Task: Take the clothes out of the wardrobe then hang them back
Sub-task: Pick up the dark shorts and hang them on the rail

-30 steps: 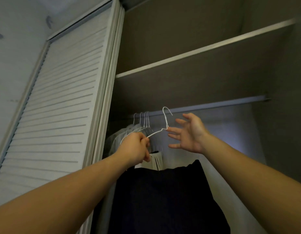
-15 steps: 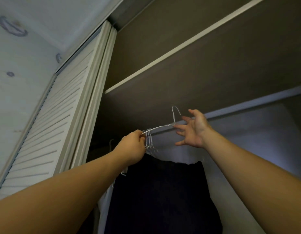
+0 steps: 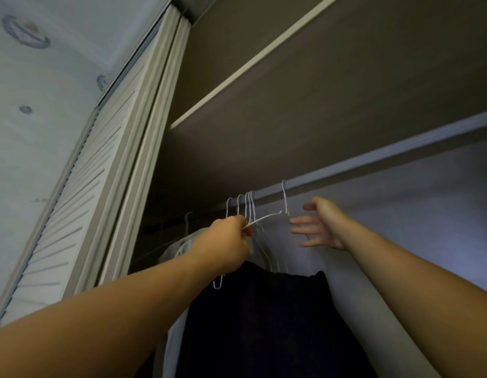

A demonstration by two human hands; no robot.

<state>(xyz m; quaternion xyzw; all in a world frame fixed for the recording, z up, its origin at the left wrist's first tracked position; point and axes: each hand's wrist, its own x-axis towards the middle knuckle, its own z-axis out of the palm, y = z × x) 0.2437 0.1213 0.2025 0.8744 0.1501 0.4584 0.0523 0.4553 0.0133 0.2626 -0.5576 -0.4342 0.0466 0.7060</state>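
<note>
A white wire hanger (image 3: 267,216) carries a dark navy garment (image 3: 264,317) that hangs down in the wardrobe's middle. Its hook sits over the grey clothes rail (image 3: 373,159). My left hand (image 3: 226,241) is closed on the hanger's left shoulder wire. My right hand (image 3: 321,223) is just right of the hook, fingers spread, touching nothing. Several other white hangers (image 3: 245,205) hang on the rail to the left, with pale garments (image 3: 179,246) under them.
A white louvred door (image 3: 81,186) stands at the left. A shelf (image 3: 253,66) spans the wardrobe above the rail. The pale back wall (image 3: 414,227) shows to the right of the clothes, where the rail carries nothing.
The hanger's hook went up and over the rail; before, it was held below it. My right hand has let go of the hook and drawn slightly right.
</note>
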